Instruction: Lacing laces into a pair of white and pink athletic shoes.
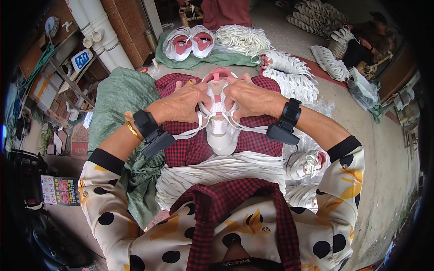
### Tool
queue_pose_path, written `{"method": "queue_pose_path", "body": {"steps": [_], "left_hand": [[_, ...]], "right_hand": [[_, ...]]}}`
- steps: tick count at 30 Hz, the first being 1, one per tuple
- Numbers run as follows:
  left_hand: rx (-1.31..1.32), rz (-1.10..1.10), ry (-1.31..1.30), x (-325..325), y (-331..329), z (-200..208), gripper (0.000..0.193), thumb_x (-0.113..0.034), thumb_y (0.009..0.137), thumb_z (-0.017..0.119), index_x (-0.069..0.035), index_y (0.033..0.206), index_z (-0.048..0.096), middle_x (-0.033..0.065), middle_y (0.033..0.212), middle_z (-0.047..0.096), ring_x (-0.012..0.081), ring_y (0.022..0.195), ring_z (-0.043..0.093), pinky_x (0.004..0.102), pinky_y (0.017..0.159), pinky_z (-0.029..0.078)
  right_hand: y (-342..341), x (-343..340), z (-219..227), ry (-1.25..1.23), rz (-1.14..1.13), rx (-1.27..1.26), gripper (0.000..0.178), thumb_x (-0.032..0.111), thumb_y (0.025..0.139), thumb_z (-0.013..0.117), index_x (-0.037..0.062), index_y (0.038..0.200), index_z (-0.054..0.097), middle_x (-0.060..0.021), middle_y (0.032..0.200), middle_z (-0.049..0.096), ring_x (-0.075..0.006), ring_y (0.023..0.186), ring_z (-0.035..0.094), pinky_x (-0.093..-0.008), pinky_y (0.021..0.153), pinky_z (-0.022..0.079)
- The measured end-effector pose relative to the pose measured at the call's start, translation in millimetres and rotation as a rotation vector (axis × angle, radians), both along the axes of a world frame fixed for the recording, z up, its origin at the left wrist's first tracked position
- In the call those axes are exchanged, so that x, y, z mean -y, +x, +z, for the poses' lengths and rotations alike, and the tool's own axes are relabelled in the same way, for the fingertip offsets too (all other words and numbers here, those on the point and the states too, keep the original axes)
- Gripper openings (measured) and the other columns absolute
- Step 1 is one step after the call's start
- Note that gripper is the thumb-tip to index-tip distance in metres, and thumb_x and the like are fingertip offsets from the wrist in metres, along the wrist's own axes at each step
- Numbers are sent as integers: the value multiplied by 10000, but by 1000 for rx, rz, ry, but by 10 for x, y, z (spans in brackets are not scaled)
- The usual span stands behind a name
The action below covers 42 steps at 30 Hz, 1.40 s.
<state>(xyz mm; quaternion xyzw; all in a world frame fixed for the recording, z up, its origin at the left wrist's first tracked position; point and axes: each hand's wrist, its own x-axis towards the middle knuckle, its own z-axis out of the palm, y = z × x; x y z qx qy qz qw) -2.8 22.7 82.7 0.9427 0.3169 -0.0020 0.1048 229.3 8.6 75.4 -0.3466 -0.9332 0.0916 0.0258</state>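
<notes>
Head view: a white shoe (220, 122) with pink lining lies on the lap, on a red checked cloth (190, 149), its long axis running straight away from the body, toe toward the person. Both hands sit on it, equally near, one on each flank. Left hand (181, 101) curls closed over the shoe's left side, fingers at the collar; right hand (248, 97) clamps the right side likewise. White laces (190, 132) trail outward under each wrist. Forearms angle inward, wrists bent down, each with a black wrist strap. More white shoes (190, 43) lie beyond on green sacking (117, 95).
</notes>
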Motion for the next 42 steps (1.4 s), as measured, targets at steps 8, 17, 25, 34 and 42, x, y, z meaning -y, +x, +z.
{"method": "queue_pose_path", "body": {"steps": [8, 17, 25, 34, 42], "left_hand": [[106, -41, -14, -130, -59, -239, 300, -244, 582, 891, -180, 825, 727, 17, 983, 536, 287, 1024, 509, 454, 793, 332], [65, 26, -179, -58, 30, -103, 270, -155, 580, 869, -119, 769, 680, 21, 1033, 530, 269, 1081, 469, 470, 874, 301], [344, -53, 93, 54, -108, -385, 232, -113, 606, 788, -85, 784, 641, 49, 1123, 533, 318, 1091, 458, 466, 915, 343], [540, -126, 321, 117, -173, -575, 178, -76, 710, 707, -56, 859, 611, 99, 1023, 486, 321, 952, 449, 431, 865, 391], [588, -75, 328, 182, -144, -586, 176, -54, 703, 695, -42, 848, 595, 96, 1006, 505, 325, 940, 473, 413, 847, 431]], "right_hand": [[90, 134, -175, 189, 42, -122, 258, 186, 631, 818, 102, 865, 747, -21, 891, 598, -224, 1038, 510, -417, 882, 316], [52, -25, 316, -344, -30, -202, 326, -39, 730, 582, 30, 1029, 691, -101, 858, 636, -272, 882, 622, -421, 762, 478], [-311, 23, -246, -161, -112, -550, 184, -45, 750, 609, 18, 868, 482, -97, 779, 587, -177, 706, 600, -328, 651, 505], [-360, -23, -126, -318, -169, -503, 258, -67, 711, 700, 20, 859, 508, -63, 855, 662, -136, 752, 630, -289, 655, 526], [-331, -145, -248, -309, -103, -532, 317, -23, 741, 735, 34, 921, 481, -64, 814, 658, -128, 737, 624, -289, 644, 516]]}}
